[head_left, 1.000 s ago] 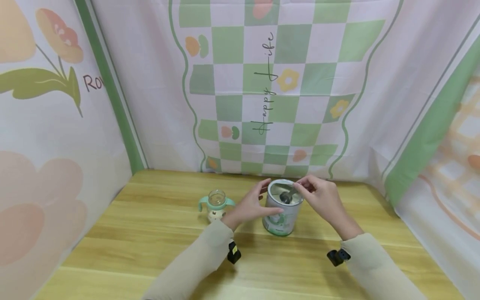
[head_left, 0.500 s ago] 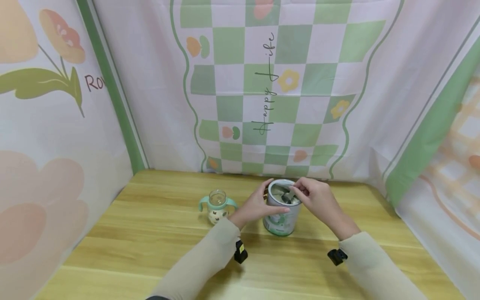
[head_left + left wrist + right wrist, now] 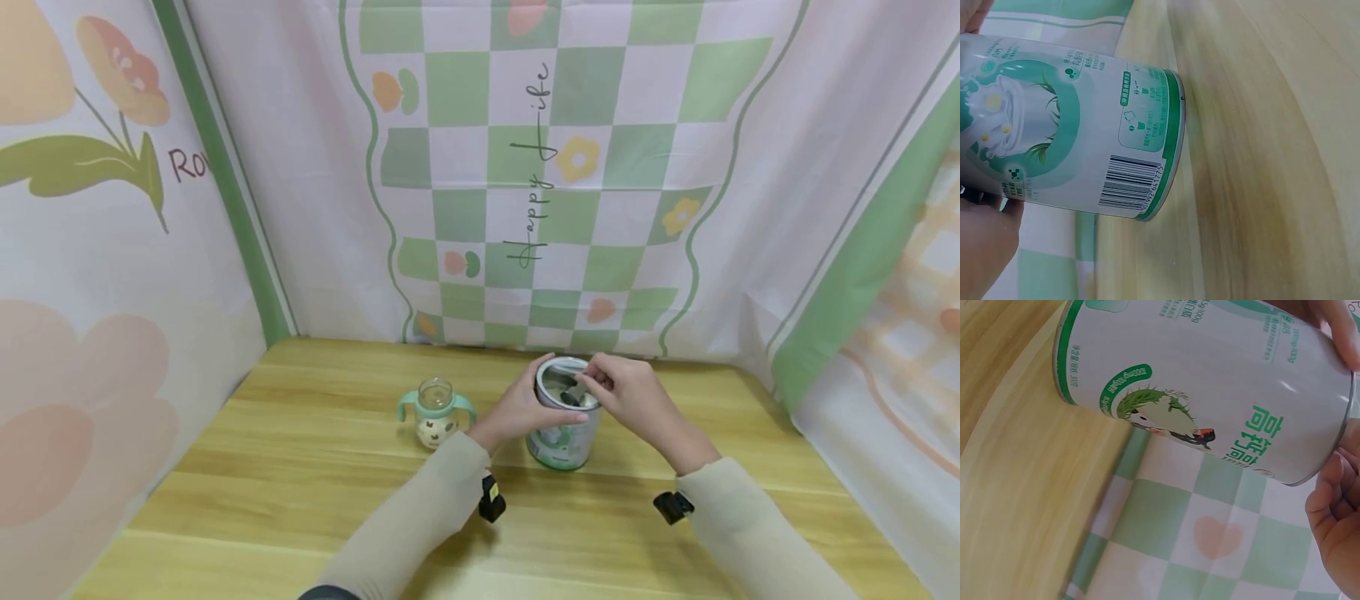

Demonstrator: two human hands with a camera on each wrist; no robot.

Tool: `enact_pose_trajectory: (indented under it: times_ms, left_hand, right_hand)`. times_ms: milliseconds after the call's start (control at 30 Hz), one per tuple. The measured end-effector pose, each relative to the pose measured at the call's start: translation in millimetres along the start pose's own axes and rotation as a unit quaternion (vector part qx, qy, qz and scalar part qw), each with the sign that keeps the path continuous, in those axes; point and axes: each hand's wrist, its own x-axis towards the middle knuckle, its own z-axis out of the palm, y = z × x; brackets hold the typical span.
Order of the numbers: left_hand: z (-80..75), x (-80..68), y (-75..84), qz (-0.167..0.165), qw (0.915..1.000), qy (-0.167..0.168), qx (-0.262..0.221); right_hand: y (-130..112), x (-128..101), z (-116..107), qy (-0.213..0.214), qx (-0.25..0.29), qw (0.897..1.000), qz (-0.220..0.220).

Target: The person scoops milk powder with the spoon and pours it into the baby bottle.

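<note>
While left hand [image 3: 517, 410] grips tin [image 3: 564, 433], right hand [image 3: 628, 392] grip pinches scoop [image 3: 573, 393] inside its open top

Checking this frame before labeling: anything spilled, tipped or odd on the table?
Nothing stands out. The can stands upright on the table, left hand gripping its side, right hand holding the scoop inside its open top. The bottle stands upright, apart from it. No spill visible.

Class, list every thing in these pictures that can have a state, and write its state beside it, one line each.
Tin: upright on the table, lid off, open.
Scoop: inside the tin's mouth, pinched by the right hand.
Baby bottle: upright, uncapped.
Left hand: grips the tin's side.
Right hand: pinches the scoop's handle.
</note>
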Motion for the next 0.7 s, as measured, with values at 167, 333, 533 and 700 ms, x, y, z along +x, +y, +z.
enact_pose_trajectory:
  times_ms: [167, 333, 533, 700]
  left_hand:
    - [0.7, 2.4, -2.6, 0.01, 0.9999, -0.003, -0.006]
    - [-0.4, 2.7, -4.0, 0.019, 0.9996, -0.015, -0.017]
    - [-1.6, 1.6, -3.5, 0.021, 0.9992, -0.025, -0.023]
    - [-1.8, 1.2, -4.0, 0.029, 0.9989, -0.031, -0.018]
  right_hand:
    - [-2.9, 2.3, -3.0, -0.028, 0.005, 0.999, 0.014]
    - [-4.2, 3.9, -3.7, -0.055, 0.012, 0.998, 0.032]
    - [-4.7, 4.9, -3.4, -0.066, 0.014, 0.997, 0.036]
    - [-8.0, 6.3, -5.0, -0.099, 0.022, 0.993, 0.056]
